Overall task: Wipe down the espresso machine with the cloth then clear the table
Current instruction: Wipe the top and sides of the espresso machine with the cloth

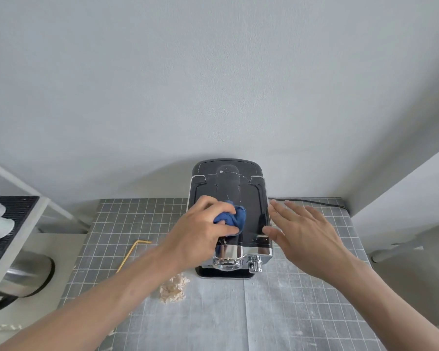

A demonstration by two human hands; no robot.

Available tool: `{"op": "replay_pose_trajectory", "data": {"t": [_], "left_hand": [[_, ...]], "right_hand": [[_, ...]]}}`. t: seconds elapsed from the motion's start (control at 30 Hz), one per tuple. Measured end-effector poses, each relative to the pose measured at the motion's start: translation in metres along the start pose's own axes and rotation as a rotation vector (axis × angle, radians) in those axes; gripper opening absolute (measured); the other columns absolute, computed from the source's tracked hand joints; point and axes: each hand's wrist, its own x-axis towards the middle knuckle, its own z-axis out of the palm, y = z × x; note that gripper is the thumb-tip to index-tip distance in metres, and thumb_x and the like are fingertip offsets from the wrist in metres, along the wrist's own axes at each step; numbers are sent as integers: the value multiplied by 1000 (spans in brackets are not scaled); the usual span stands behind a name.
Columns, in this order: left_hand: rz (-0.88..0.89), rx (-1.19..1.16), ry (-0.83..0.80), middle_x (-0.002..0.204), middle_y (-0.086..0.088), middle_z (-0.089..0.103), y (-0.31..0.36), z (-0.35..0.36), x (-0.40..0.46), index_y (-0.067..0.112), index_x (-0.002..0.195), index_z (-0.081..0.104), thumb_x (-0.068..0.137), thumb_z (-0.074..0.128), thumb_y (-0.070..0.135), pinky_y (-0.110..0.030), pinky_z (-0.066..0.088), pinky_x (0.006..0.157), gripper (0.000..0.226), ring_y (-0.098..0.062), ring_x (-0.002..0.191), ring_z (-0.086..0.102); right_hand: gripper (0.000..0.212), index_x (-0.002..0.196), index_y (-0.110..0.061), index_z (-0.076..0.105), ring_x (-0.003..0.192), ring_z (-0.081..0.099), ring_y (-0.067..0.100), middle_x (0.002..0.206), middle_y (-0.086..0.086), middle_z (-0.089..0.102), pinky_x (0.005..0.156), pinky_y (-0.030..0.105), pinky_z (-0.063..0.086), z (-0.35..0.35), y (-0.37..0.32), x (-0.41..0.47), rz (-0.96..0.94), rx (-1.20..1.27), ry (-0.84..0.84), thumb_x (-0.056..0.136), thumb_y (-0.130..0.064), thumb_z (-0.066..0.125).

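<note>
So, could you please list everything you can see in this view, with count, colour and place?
espresso machine: one, black and chrome, back of the table by the wall
cloth: one, blue, on the machine's top
straw: one, yellow, on the table left of the machine
crumpled paper: one, beige, in front of the machine
table: one, grey grid cover
cable: one, black, behind right
left hand: holds the cloth
right hand: fingers straight, beside the machine

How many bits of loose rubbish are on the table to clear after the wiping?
2 in plain view: a yellow straw lying left of the espresso machine, and a crumpled beige paper wad in front of it to the left. The forearms may hide more.
</note>
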Motion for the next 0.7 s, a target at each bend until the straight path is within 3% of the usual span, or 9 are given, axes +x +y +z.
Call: {"op": "replay_pose_trajectory", "data": {"t": [0.13, 0.4, 0.57, 0.7], "left_hand": [[101, -14, -12, 137, 11, 59, 12, 7, -25, 28, 111, 79, 96, 60, -1, -45, 49, 92, 37, -25, 127, 49], [217, -58, -59, 120, 12, 65, 14, -4, -53, 19, 80, 75, 91, 58, 2, -38, 44, 103, 26, -21, 128, 51], [211, -65, -76, 113, 8, 63, 5, -4, -42, 15, 77, 72, 89, 59, -2, -36, 46, 96, 25, -20, 121, 53], [141, -25, -57, 105, 4, 64, -7, -1, -21, 11, 68, 70, 85, 65, -6, -34, 49, 89, 24, -21, 114, 55]], "right_hand": [[65, 146, -12, 50, 144, 43, 25, 155, 5, 48, 116, 53, 36, 3, -15, 15, 59, -11, 78, 105, -50, 16], [57, 140, -3, 53, 143, 45, 31, 151, 15, 51, 116, 57, 36, 17, -27, 37, 158, -9, 190, 105, -40, 27], [50, 144, 0, 50, 142, 45, 31, 154, 17, 47, 112, 58, 40, 25, -26, 35, 155, 22, 245, 105, -31, 45], [50, 146, -2, 47, 143, 44, 30, 156, 15, 44, 113, 56, 39, 24, -23, 33, 141, 17, 237, 104, -30, 47]]}}
